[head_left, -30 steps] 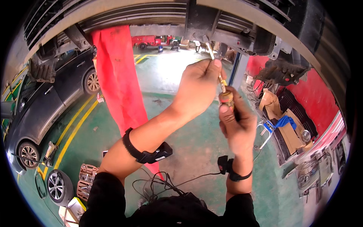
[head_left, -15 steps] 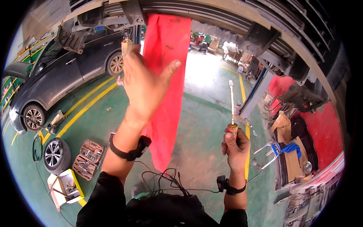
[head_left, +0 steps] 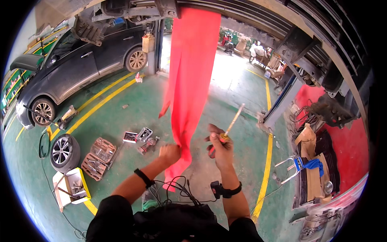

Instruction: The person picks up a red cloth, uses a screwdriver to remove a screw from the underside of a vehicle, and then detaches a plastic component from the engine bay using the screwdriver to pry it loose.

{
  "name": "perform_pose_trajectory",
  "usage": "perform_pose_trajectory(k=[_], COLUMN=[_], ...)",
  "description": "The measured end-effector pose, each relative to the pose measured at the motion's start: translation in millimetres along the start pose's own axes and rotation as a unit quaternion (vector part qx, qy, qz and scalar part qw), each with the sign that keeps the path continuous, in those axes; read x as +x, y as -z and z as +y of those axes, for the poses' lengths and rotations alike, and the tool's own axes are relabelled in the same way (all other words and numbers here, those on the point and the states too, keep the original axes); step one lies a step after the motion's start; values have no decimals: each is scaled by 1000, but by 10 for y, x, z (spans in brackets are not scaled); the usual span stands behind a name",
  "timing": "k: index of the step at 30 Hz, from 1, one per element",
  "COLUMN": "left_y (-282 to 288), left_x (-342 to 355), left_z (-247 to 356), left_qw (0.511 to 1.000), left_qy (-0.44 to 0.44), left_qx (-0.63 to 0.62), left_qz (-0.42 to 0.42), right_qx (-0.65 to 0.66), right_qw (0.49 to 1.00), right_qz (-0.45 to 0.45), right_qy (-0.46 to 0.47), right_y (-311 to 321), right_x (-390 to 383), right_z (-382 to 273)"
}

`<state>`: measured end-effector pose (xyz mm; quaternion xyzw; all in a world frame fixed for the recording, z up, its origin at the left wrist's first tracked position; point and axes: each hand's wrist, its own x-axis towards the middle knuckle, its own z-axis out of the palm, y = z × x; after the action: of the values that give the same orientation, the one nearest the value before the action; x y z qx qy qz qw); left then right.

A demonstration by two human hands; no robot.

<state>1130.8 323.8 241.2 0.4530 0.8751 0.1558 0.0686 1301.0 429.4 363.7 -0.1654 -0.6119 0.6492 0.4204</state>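
A long red strip of sheet or cloth [head_left: 193, 68] hangs from the underside of a raised vehicle in front of me. My left hand [head_left: 170, 154] is closed on its lower part, which bunches and creases there, and the tail dangles below. To the right of the strip, my right hand [head_left: 221, 147] holds a screwdriver [head_left: 234, 121] by its red and yellow handle. The screwdriver's shaft points up and to the right, its tip pale. The fingers of that hand are partly spread around the handle.
Overhead is the vehicle's dark underbody [head_left: 300, 42]. Left are a parked dark car [head_left: 76, 64], a loose wheel [head_left: 64, 153], a socket tool case [head_left: 98, 155] and a box of parts [head_left: 76, 187]. Cables [head_left: 181, 191] bunch near my body. A blue stool [head_left: 299, 164] and cardboard stand right.
My left hand has come down from its raised, open pose and closed on the red strip. The right hand has moved left with the screwdriver, which now tilts rightward. The view has shifted slightly.
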Motion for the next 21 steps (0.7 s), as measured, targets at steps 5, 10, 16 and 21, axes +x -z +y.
perform_pose_trajectory(k=[5, 10, 16, 21], left_y=[-1060, -1474, -1020, -774], left_x=[-398, -701, -391, -34], left_z=[-265, -591, -1157, -499], left_qw=[988, 976, 958, 982], left_qy=[56, 66, 221, -167], left_qx=[-7, 11, -34, 41], left_qz=[-143, -205, -179, -72], right_qx=[102, 51, -124, -200], right_qw=[978, 974, 962, 860], right_qz=[-110, -181, 33, 169], right_qy=[-145, -128, -242, -438], right_y=[-563, -887, 273, 1264], right_x=[-15, -134, -142, -886], right_z=[370, 1090, 2076, 2482])
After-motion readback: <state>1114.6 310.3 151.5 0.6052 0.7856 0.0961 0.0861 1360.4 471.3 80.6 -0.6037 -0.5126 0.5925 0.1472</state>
